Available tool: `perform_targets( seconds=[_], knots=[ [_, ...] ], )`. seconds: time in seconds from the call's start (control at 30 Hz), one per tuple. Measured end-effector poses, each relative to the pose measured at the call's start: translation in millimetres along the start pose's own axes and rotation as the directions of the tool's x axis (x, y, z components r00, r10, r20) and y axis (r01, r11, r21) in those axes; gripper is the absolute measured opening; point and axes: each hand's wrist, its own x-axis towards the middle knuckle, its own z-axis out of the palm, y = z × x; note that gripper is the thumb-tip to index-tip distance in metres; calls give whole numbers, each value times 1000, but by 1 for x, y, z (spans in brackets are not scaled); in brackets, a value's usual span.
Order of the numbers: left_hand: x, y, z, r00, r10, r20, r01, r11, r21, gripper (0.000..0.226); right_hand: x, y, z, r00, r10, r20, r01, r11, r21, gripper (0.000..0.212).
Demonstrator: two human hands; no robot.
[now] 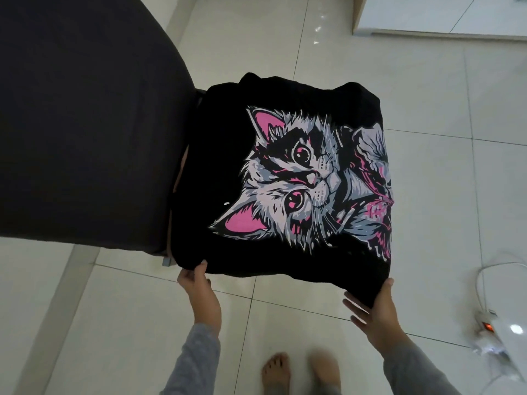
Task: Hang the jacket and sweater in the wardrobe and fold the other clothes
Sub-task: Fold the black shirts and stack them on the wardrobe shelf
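**Cat-print shirt up by its near edge, mid-fold beside the bed-like surface**

The black cat-print T-shirt (pixel 288 178) hung out over the tiled floor (pixel 427 195), its left side against the right edge of the dark-covered surface (pixel 85 124); whether anything propped it from below, I could not tell. The left hand (pixel 198 292) was clamped on the shirt's near left corner, thumb over the hem. The right hand (pixel 376 309) pinched the near right corner, thumb on top and fingers spread underneath. By my read this was one of the clothes to fold, already narrowed with the print facing up. The fold looked likely to go best with both corners kept level and the hem taut, then carried together to the far edge so the layers met squarely. Slack on the lower right corner risked a skewed crease across the cat.
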Motion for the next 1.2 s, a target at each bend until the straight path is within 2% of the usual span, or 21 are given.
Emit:
perform_targets(
  seconds=[0.1, 0.2, 0.3, 0.37, 0.43, 0.53, 0.57, 0.6, 0.63, 0.67, 0.7, 0.77, 0.87, 0.93, 1.03, 1.13, 1.2],
  knots=[
    [5, -6, -8, 996, -89, 0, 88, 996, -16, 27, -12, 17, -1, 999, 38, -13, -37, 992, 118, 41],
    [6, -11, -16, 976, -168, 141, 160, 985, 62, 34, -7, 18, -3, 998, 42, -50, -26, 959, 282, 15],
    [1, -14, -14, 969, -163, 184, 135, 979, 153, 29, -2, 23, -6, 996, 56, -68, -23, 915, 403, 23],
    [-5, -15, -12, 976, -127, 179, 91, 977, 195, 27, -2, 25, -7, 993, -3, -120, 56, 894, 445, 20],
    [-12, -16, -14, 978, -106, 181, 58, 967, 249, 27, -5, 21, -5, 985, -29, -167, 105, 879, 466, 31],
    [-19, -12, -24, 972, -126, 198, 63, 953, 296, 25, -11, 19, -14, 986, -18, -166, 109, 823, 558, 29],
    [-21, -9, -27, 969, -132, 207, 64, 950, 307, 22, -14, 14, -14, 988, 26, -149, 64, 819, 571, 33],
    [-24, -5, -29, 967, -136, 214, 64, 948, 313, 22, -16, 10, -15, 986, 17, -163, 78, 827, 557, 35],
    [-25, -2, -32, 966, -138, 217, 66, 948, 310, 24, -18, 9, -17, 989, 32, -147, 49, 856, 515, 28],
    [-27, 2, -35, 965, -141, 222, 68, 950, 306, 26, -22, 7, -18, 994, 41, -105, 9, 901, 434, 17],
    [-29, 6, -38, 962, -145, 230, 72, 951, 301, 29, -24, 4, -18, 993, 114, -25, -94, 905, 414, 13],
    [-32, 16, -44, 947, -173, 270, 100, 959, 264, 36, -31, -3, -16, 968, 248, 32, -243, 901, 358, 24],
    [-38, 37, -47, 880, -253, 403, 246, 967, 68, 43, -40, -11, -16, 956, 293, 22, -286, 911, 296, 31],
    [-41, 54, -42, 847, -263, 463, 315, 948, -37, 44, -45, -14, -14, 979, 203, -30, -180, 919, 350, 22],
    [-45, 72, -27, 830, -228, 509, 326, 939, -112, 45, -52, -22, -7, 986, 47, -160, 34, 881, 472, 9],
    [-42, 92, -10, 837, -189, 513, 308, 938, -158, 48, -59, -35, 6, 953, -79, -293, 224, 834, 504, 8],
    [-38, 105, 2, 871, -171, 461, 276, 946, -170, 52, -62, -44, 15, 914, -146, -378, 330, 809, 486, 7]
  ],
)
